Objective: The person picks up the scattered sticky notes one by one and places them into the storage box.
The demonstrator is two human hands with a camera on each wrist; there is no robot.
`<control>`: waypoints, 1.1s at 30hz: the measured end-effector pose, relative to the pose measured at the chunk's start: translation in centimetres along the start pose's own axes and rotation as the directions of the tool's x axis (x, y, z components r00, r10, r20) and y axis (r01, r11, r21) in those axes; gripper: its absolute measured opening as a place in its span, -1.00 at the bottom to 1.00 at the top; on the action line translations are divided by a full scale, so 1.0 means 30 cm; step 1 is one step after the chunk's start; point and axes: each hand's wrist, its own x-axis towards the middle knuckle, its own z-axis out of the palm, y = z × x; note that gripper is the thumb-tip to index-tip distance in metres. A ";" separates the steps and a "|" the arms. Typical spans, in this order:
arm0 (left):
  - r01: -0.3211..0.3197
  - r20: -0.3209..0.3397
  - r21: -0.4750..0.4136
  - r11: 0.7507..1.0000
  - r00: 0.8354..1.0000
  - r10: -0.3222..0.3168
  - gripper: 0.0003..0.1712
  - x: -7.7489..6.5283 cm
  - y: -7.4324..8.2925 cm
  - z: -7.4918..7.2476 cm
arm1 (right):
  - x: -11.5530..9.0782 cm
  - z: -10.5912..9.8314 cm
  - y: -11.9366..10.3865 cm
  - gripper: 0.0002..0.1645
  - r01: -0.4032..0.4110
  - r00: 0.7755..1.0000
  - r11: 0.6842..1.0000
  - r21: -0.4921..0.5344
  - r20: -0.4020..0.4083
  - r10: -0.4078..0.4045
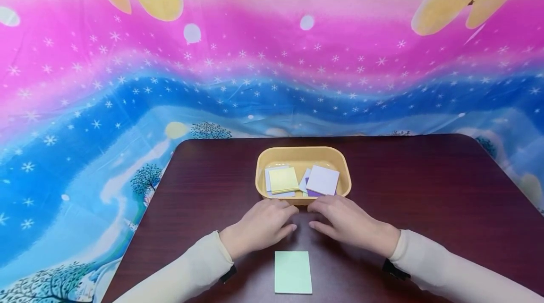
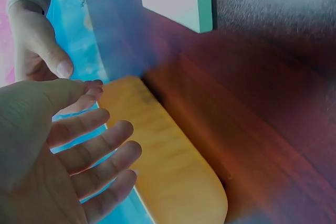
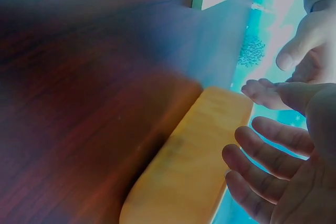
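Observation:
A yellow plastic tray (image 1: 303, 155) stands toward the back of the table and holds pads of sticky notes. A yellow pad (image 1: 284, 179) lies over pale blue ones on its left side. On the right, a pale lilac pad (image 1: 324, 180) overlaps a purple one. My left hand (image 1: 260, 225) hovers at the tray's near side, fingers loosely bent with nothing in them. Mirroring it, my right hand (image 1: 349, 223) is at the near right side, also holding nothing. Both wrist views show the fingers spread close to the tray's outer wall (image 2: 173, 166). Nearer me lies a light green pad (image 1: 293, 272).
The dark reddish-brown table (image 1: 425, 185) has rounded far corners. Behind it hangs a colourful backdrop cloth (image 1: 272, 57) with snowflakes and trees. Dark bands (image 1: 396, 269) sit under the sleeves at the wrists.

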 end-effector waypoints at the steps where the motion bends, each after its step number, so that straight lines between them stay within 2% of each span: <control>1: -0.003 -0.001 0.001 1.000 1.000 0.003 -0.68 -0.002 0.003 0.004 | -0.002 0.002 -0.001 -0.73 -0.004 1.000 1.000 0.000 0.006 0.004; 9: -0.014 0.017 -0.001 1.000 1.000 0.014 -0.70 -0.015 0.026 0.034 | -0.015 0.021 -0.003 -0.72 -0.001 1.000 1.000 -0.018 0.029 0.001; 15: -0.012 0.073 -0.037 0.999 0.997 0.015 -0.73 -0.020 0.039 0.054 | -0.021 0.030 -0.003 -0.67 -0.019 0.998 1.000 -0.024 0.060 0.021; 20: -0.022 0.092 -0.035 0.999 0.995 0.025 -0.75 -0.027 0.053 0.066 | -0.027 0.037 -0.002 -0.64 -0.032 0.996 0.999 -0.026 0.087 0.034; 26: -0.022 0.117 -0.030 0.999 0.993 0.025 -0.73 -0.033 0.065 0.079 | -0.034 0.048 -0.001 -0.65 -0.025 0.997 0.999 -0.036 0.068 0.028; 33: -0.003 0.176 -0.031 1.000 0.984 0.008 -0.65 -0.039 0.076 0.081 | -0.041 0.068 -0.006 -0.69 0.017 0.999 1.000 -0.023 0.045 -0.016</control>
